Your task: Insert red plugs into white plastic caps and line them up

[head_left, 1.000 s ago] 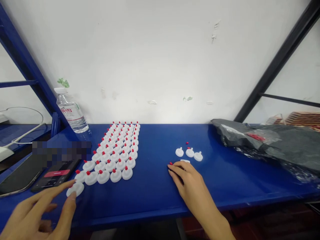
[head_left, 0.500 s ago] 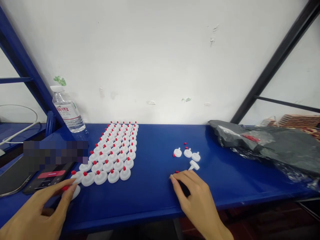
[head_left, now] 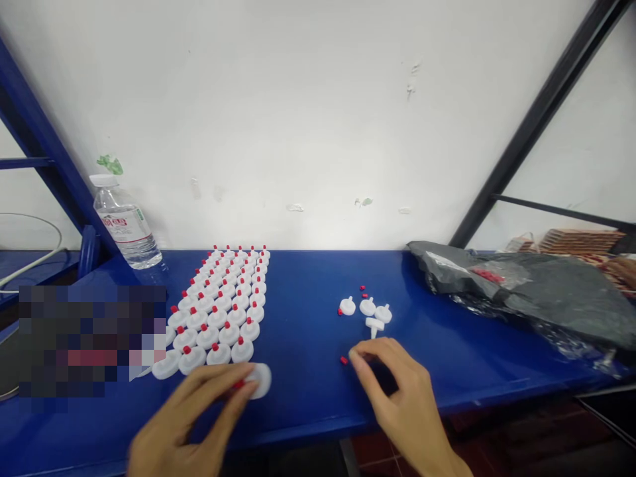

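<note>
My left hand point(head_left: 199, 417) pinches a white nozzle cap with a red tip point(head_left: 262, 381) between thumb and fingers, just in front of the rows. Those rows hold several white nozzle caps with red tips point(head_left: 204, 336), standing upright side by side on the blue table point(head_left: 303, 318). My right hand point(head_left: 397, 391) has thumb and forefinger brought together low over the table; anything between them is hidden. Left of its fingertips lies a loose red tip point(head_left: 344, 360). Just behind it a white nozzle cap point(head_left: 374, 324) rests tipped over, its spout toward the hand.
Beyond the right hand are several untipped white caps point(head_left: 368, 306) and loose red tips point(head_left: 362, 288). A water bottle point(head_left: 126, 228) stands at the back left, near a blurred patch. A dark plastic bag point(head_left: 546, 291) lies on the right. The white wall point(head_left: 308, 119) closes the back.
My left hand has moved right, carrying the nozzle cap away from the row's left end. My right hand has shifted slightly right, uncovering the red tip. The tipped cap has turned.
</note>
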Tool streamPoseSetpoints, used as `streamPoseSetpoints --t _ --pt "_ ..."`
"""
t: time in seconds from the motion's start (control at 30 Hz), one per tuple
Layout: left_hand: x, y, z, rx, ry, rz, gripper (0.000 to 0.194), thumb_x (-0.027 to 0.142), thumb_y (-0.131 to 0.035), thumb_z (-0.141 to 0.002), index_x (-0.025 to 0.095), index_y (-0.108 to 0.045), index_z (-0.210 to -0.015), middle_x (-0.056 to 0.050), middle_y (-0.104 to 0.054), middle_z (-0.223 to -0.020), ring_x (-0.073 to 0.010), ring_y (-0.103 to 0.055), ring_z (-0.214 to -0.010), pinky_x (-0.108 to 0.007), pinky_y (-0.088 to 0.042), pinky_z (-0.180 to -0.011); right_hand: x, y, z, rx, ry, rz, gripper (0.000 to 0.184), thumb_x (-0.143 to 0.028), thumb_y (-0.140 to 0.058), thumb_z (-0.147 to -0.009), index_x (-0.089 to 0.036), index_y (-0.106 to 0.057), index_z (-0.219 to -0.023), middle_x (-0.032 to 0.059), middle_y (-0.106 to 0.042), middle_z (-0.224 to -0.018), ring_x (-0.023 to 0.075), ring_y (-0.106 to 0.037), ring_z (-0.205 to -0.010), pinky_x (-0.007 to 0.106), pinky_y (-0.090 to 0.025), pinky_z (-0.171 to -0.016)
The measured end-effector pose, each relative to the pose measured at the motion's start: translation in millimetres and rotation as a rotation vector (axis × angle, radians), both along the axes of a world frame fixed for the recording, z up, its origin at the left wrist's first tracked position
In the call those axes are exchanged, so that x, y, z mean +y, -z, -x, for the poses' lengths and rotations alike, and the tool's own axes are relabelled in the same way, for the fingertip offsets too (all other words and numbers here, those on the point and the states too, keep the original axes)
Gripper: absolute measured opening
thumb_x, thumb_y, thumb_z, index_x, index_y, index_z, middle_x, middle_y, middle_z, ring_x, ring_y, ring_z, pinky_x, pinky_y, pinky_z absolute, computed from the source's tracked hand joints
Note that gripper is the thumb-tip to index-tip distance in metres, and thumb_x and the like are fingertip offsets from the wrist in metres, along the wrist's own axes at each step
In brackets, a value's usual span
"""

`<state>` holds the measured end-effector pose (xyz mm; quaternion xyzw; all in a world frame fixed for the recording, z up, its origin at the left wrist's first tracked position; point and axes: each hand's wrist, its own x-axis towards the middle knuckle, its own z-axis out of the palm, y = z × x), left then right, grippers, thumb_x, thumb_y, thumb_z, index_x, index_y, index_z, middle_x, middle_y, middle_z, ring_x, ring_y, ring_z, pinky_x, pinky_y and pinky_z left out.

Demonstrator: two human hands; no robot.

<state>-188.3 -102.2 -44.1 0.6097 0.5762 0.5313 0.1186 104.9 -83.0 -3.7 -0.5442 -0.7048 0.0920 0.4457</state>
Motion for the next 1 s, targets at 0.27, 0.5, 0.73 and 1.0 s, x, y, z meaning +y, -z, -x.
streamPoseSetpoints --t 0.27,0.5,0.73,1.0 --pt "22 -49.2 -104 -0.308 0.369 0.210 0.016 0.038 -0.073 -0.081 0.025 -0.081 -0.084 -0.003 -0.077 -0.089 -0.0193 -0.073 -0.080 -0.024 -0.060 -0.071 -6 1.0 9 -0.034 -0.197 -0.120 0.026 -0.025 -0.065 -0.094 -0.027 -0.069 -0.119 0.0040 -0.074 -0.111 0.0199 -0.070 -0.100 0.032 -0.057 -0.090" --pt "26 -37.8 -105 0.015 0.347 0.244 0.015 0.035 -0.067 -0.087 0.029 -0.080 -0.091 -0.002 -0.073 -0.096 -0.0155 -0.067 -0.073 -0.024 -0.055 -0.064 -11 6.5 -23 -0.114 0.008 -0.033 0.021 -0.032 -0.063 -0.094 -0.027 -0.070 -0.114 0.0050 -0.073 -0.108 0.0236 -0.068 -0.100 0.037 -0.056 -0.087" --pt "55 -40.4 -130 0.445 0.337 0.275 0.031 0.018 -0.045 -0.097 0.023 -0.074 -0.107 -0.006 -0.067 -0.101 -0.0208 -0.065 -0.094 -0.033 -0.053 -0.083 11 9.6 -36 -0.264 0.171 0.066 0.024 -0.038 -0.060 -0.096 -0.024 -0.070 -0.112 0.0067 -0.072 -0.104 0.0246 -0.067 -0.096 0.038 -0.054 -0.083" --pt "57 -47.6 -124 0.393 0.229 0.127 0.033 0.022 -0.046 -0.097 0.027 -0.064 -0.124 -0.006 -0.064 -0.116 -0.0187 -0.068 -0.092 -0.030 -0.054 -0.078 12 11.9 -37 -0.111 0.314 0.027 0.024 -0.041 -0.054 -0.098 -0.024 -0.068 -0.107 0.0033 -0.072 -0.089 0.0186 -0.067 -0.070 0.030 -0.052 -0.066"
